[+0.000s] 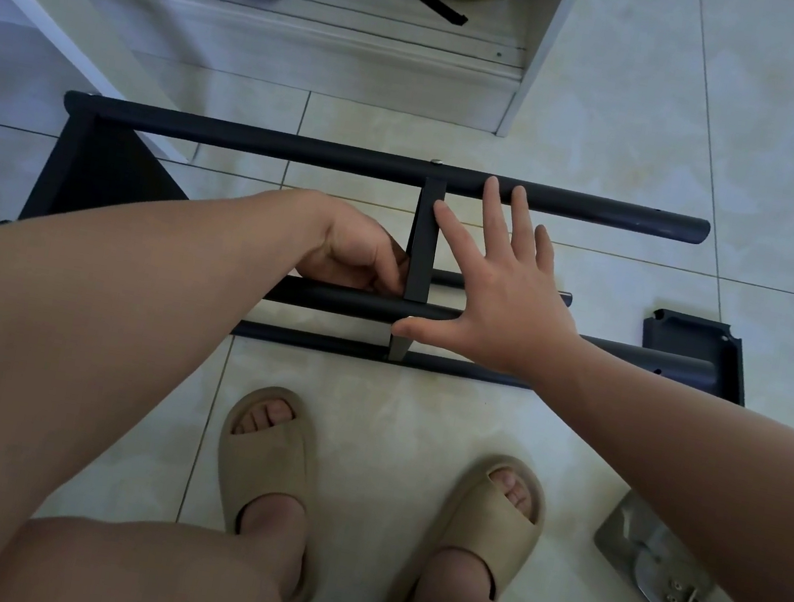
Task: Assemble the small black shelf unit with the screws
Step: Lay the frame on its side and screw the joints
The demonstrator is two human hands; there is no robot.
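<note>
Head view: black shelf unit (93, 169) on its side, both hands at its middle.

Frame laid along tiled floor (725, 118), close to floor's far edge below white cabinet (319, 54). Left hand (358, 253) reaching in from left, wrist bent, fingers curled tight onto left edge of cross panel (423, 247); anything inside the curl hidden. Right hand (505, 292) flat over frame just right of that panel, fingers straight and spread wide, thumb tip touching near tube (333, 298), fingertips (493, 191) reaching far tube (304, 153). Loose black panel (691, 337) at frame's right end. Clear bag of screws (646, 553) towards floor's near right corner, well apart from frame. Beige slippers (265, 462) at near edge.
</note>
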